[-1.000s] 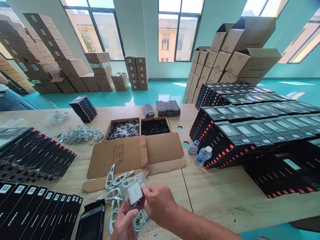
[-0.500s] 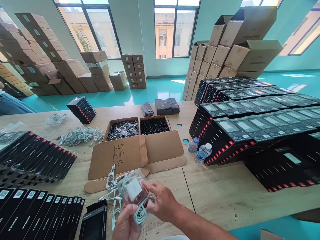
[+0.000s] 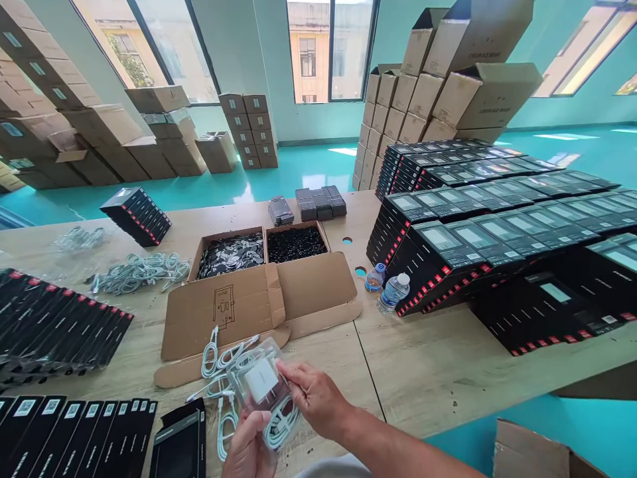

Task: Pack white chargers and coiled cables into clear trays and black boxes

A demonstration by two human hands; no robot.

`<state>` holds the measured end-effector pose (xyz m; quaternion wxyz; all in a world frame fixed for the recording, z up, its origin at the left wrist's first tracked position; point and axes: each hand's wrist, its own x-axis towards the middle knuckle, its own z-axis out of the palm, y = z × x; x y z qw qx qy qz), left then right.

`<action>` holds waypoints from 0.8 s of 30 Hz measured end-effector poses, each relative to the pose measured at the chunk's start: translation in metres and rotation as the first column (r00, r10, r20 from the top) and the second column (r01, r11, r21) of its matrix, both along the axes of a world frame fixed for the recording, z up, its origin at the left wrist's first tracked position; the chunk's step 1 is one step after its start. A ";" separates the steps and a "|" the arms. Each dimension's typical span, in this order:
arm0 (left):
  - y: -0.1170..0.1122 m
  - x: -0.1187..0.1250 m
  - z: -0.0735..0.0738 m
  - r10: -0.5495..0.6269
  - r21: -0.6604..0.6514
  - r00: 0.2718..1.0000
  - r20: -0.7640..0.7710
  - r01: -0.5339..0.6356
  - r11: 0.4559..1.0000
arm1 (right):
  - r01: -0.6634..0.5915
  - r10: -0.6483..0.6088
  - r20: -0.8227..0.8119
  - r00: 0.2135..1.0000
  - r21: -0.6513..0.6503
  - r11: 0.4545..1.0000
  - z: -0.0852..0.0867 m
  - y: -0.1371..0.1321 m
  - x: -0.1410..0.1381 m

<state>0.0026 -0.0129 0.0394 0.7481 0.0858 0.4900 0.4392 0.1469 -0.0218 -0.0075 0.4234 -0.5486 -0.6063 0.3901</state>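
Both my hands hold a clear plastic tray [image 3: 263, 392] at the near table edge. The tray carries a white charger block and a coiled white cable. My left hand [image 3: 249, 446] grips it from below, fingers curled. My right hand [image 3: 313, 398] pinches its right side. Loose white cables [image 3: 219, 358] lie just beyond it on the wood. An open black box [image 3: 180, 443] sits to the left of my hands.
An opened cardboard box [image 3: 263, 292] with two compartments of dark small parts lies ahead. Rows of black retail boxes [image 3: 478, 239] fill the right side, more black boxes [image 3: 54, 325] the left. Two water bottles [image 3: 391, 293] stand mid-table. Stacked cartons [image 3: 448, 86] line the floor.
The view has swung slightly right and down. My hands keep the tray, turning it a little and bringing it nearer; the cable coil now shows at its lower end.
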 end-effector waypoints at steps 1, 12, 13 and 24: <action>0.002 -0.001 -0.001 0.000 0.009 1.000 -0.021 0.000 1.000 | 0.011 -0.011 -0.003 1.000 0.012 1.000 -0.006 0.001 -0.004; 0.029 -0.030 0.020 -0.049 0.077 0.997 0.066 0.044 0.996 | -0.225 0.083 -0.496 0.865 -0.235 0.946 0.026 0.025 0.000; 0.029 -0.030 0.019 -0.059 0.080 0.995 0.077 0.053 0.995 | -0.248 0.078 -0.499 0.863 -0.285 0.926 0.029 0.026 0.002; 0.027 -0.032 0.007 -0.268 0.029 0.962 0.052 0.267 0.963 | -0.477 0.148 -0.600 0.786 -0.437 0.763 0.023 0.033 0.024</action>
